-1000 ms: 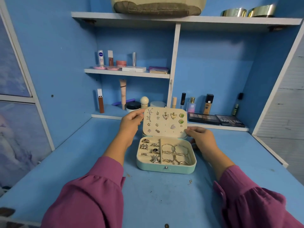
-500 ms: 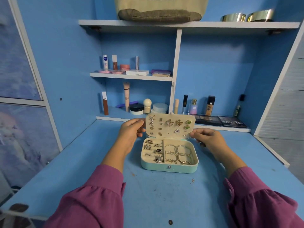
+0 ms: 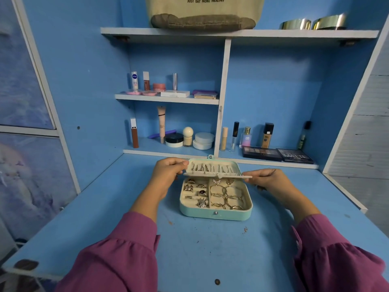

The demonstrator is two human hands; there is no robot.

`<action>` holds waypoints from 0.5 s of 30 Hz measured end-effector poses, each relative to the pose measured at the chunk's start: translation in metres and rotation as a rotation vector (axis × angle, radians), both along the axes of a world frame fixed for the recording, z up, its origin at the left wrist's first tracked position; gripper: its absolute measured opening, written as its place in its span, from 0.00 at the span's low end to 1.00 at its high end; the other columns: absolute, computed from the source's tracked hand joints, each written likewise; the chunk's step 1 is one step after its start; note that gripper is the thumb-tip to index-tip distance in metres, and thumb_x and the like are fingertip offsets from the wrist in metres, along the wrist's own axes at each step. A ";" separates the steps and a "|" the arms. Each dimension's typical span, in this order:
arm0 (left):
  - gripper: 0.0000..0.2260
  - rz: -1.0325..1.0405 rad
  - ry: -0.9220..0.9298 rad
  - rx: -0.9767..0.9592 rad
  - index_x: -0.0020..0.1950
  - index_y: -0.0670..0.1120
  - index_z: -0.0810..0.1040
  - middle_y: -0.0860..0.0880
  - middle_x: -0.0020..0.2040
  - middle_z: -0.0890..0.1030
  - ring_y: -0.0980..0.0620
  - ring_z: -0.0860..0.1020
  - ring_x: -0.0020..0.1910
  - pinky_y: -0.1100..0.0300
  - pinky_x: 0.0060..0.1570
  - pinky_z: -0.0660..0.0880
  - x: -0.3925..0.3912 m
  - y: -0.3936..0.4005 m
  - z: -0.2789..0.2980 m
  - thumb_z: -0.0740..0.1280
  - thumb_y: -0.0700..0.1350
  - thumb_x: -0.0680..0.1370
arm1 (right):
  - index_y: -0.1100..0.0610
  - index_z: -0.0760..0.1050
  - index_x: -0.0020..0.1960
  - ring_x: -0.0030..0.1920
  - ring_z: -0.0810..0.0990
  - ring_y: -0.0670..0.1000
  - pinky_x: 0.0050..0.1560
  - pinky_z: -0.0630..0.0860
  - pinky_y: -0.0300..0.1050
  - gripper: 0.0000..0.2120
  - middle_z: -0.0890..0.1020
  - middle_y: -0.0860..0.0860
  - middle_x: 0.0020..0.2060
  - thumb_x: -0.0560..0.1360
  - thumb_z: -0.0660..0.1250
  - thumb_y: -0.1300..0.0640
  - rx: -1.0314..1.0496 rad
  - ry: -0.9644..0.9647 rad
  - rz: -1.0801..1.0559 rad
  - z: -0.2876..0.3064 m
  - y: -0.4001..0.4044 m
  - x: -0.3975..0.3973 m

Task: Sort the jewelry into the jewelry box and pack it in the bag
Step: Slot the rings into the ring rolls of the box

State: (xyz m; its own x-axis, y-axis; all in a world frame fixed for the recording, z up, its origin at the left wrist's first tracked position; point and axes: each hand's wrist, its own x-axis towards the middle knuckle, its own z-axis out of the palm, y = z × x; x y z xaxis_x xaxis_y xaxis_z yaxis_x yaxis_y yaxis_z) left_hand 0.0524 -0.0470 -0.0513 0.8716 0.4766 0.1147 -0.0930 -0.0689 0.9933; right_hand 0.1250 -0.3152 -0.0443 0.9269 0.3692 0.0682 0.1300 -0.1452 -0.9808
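Your jewelry box [image 3: 214, 213]: mint green, rounded corners, open on blue desk, cream lining. Left compartments hold rings [image 3: 194, 191]; right compartment holds gold bangles [image 3: 226, 199]. Cream earring panel [image 3: 216, 175] lies near-horizontal above box's rear half, studs showing. Beige bag [image 3: 204, 11] sits on top shelf, well apart.

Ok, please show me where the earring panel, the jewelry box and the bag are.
earring panel [image 3: 216, 175]: head view, on its near edge.
jewelry box [image 3: 215, 214]: head view, on the mint front wall.
bag [image 3: 205, 9]: head view, on its beige front, on the top shelf.
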 end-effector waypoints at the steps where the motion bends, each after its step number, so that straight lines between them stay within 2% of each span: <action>1: 0.04 0.000 0.005 0.011 0.46 0.44 0.83 0.47 0.41 0.82 0.54 0.73 0.37 0.62 0.39 0.71 0.000 -0.001 0.001 0.69 0.39 0.75 | 0.55 0.85 0.40 0.30 0.72 0.45 0.32 0.69 0.38 0.07 0.84 0.52 0.34 0.70 0.72 0.66 -0.008 0.004 0.010 0.000 0.000 0.000; 4: 0.05 -0.022 0.022 0.076 0.49 0.45 0.83 0.51 0.45 0.83 0.57 0.75 0.41 0.64 0.42 0.71 -0.003 -0.003 0.004 0.69 0.42 0.76 | 0.54 0.85 0.40 0.33 0.76 0.45 0.35 0.71 0.39 0.09 0.86 0.53 0.39 0.71 0.70 0.66 -0.035 0.013 0.034 0.001 -0.001 0.000; 7: 0.07 -0.132 0.043 0.165 0.51 0.47 0.84 0.59 0.46 0.81 0.66 0.75 0.46 0.69 0.44 0.67 -0.006 -0.008 0.008 0.67 0.47 0.78 | 0.56 0.85 0.42 0.41 0.76 0.52 0.40 0.73 0.42 0.08 0.86 0.54 0.41 0.71 0.71 0.66 -0.051 0.036 0.051 0.001 -0.002 0.002; 9: 0.12 -0.209 0.073 0.224 0.50 0.49 0.84 0.62 0.48 0.78 0.68 0.72 0.49 0.69 0.49 0.66 -0.006 -0.011 0.009 0.63 0.52 0.80 | 0.56 0.85 0.43 0.43 0.76 0.54 0.41 0.73 0.42 0.08 0.86 0.55 0.42 0.70 0.71 0.67 -0.052 0.054 0.054 0.002 -0.002 0.003; 13: 0.17 -0.248 0.128 0.328 0.47 0.52 0.85 0.57 0.56 0.75 0.58 0.72 0.58 0.61 0.62 0.63 -0.003 -0.015 0.008 0.58 0.57 0.80 | 0.58 0.85 0.44 0.44 0.77 0.52 0.37 0.74 0.37 0.07 0.86 0.54 0.43 0.71 0.71 0.67 -0.061 0.071 0.055 0.002 -0.002 0.004; 15: 0.18 -0.245 0.131 0.357 0.47 0.52 0.85 0.56 0.58 0.74 0.55 0.71 0.60 0.60 0.64 0.63 -0.003 -0.015 0.007 0.58 0.58 0.80 | 0.59 0.85 0.45 0.44 0.78 0.52 0.37 0.73 0.38 0.07 0.86 0.55 0.43 0.71 0.71 0.67 -0.056 0.078 0.055 0.001 -0.002 0.004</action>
